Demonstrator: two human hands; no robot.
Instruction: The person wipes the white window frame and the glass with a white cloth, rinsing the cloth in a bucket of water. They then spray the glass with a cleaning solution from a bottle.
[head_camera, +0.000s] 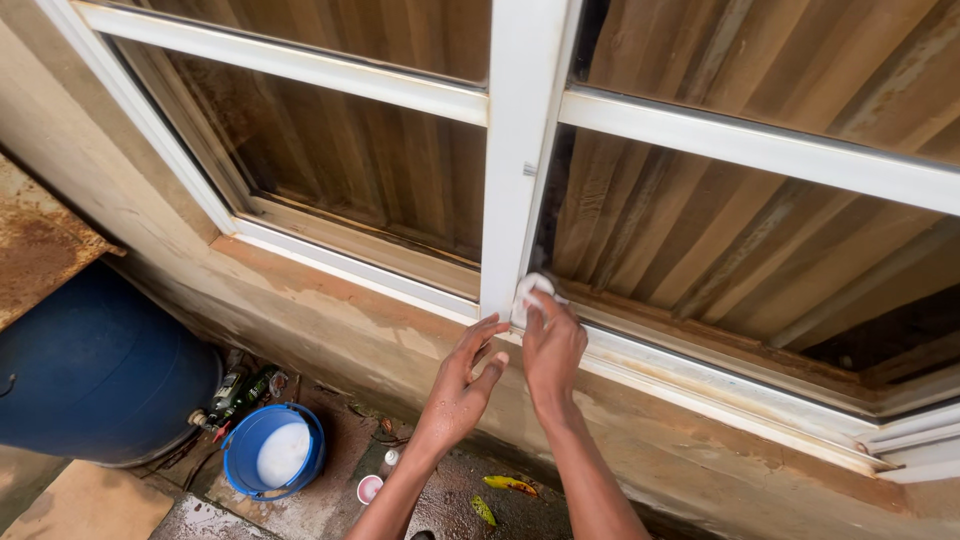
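My right hand (551, 345) presses a small white cloth (528, 291) against the foot of the white upright window frame (520, 150), where it meets the lower rail. Just left of it, my left hand (463, 385) rests with fingers spread against the concrete sill (330, 310) below the frame and holds nothing. Both forearms rise from the bottom middle of the view. Dusty glass panes on either side reflect a corrugated metal surface.
A big blue drum (95, 370) stands at lower left under a rusty metal sheet (35, 240). Beside it on the wet ground sit a small blue bucket (272, 450) of pale liquid, bottles (240, 388), a small pink cup (370, 489) and scraps.
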